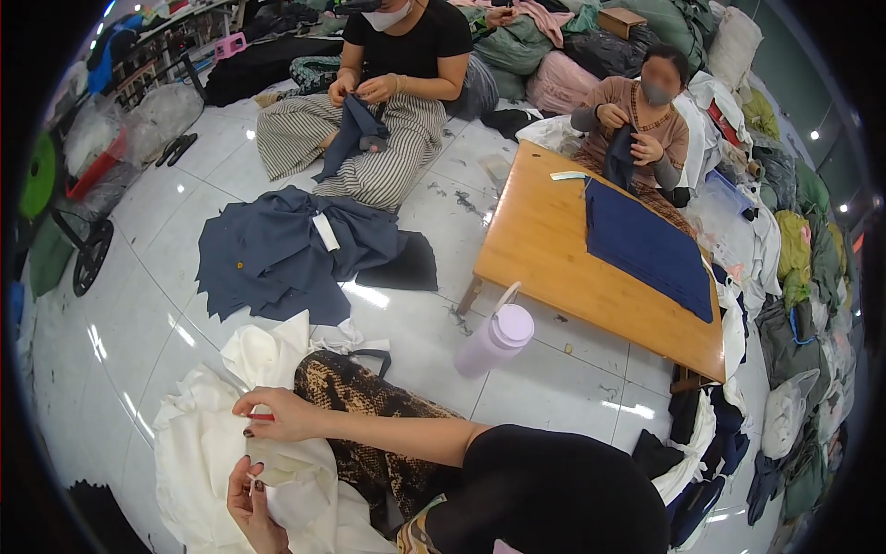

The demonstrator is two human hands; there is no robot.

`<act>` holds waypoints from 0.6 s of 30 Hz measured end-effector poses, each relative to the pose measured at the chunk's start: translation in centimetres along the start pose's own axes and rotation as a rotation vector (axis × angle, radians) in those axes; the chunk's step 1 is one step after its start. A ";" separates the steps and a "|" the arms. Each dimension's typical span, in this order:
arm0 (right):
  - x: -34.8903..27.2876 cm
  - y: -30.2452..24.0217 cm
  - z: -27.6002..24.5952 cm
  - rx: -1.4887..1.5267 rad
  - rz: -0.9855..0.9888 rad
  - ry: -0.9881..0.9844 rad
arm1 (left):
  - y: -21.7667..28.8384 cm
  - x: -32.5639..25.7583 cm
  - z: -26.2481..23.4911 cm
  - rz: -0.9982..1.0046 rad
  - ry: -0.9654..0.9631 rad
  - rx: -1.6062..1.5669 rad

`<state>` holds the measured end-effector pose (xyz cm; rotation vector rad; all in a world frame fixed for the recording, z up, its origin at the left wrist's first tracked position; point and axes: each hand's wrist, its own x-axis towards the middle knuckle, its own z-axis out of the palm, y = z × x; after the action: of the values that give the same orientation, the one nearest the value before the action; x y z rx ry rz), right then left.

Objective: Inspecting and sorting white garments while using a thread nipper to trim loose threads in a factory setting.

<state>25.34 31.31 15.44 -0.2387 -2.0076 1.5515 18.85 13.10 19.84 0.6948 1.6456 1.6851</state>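
A pile of white cloth (198, 448) lies on the floor by my lap. My left hand (251, 506) comes up from the lower edge and pinches a fold of this cloth between its fingertips. My right hand (281, 413) reaches across from the right on a black-sleeved arm. It holds a small red tool (261, 417) against the same cloth, just above my left hand. The two hands are a short way apart with the cloth stretched between them. My leg in snake-patterned trousers (365, 402) lies under my right forearm.
A lilac water bottle (498, 338) stands on the white tiles beside a low wooden table (544, 249) bearing stacked navy cloth (646, 245). A heap of navy garments (281, 249) lies on the floor. Two seated people (392, 65) (637, 120) handle navy pieces. Bags of cloth (794, 258) line the right side.
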 end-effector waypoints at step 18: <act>-6.8 -3.5 -1.6 0.585 0.560 -0.395 | -0.5 -1.0 1.5 -0.001 0.034 0.032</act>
<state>32.42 28.32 16.61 -0.2880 -1.7266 2.6398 20.69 13.29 19.50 0.6845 1.6991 1.6817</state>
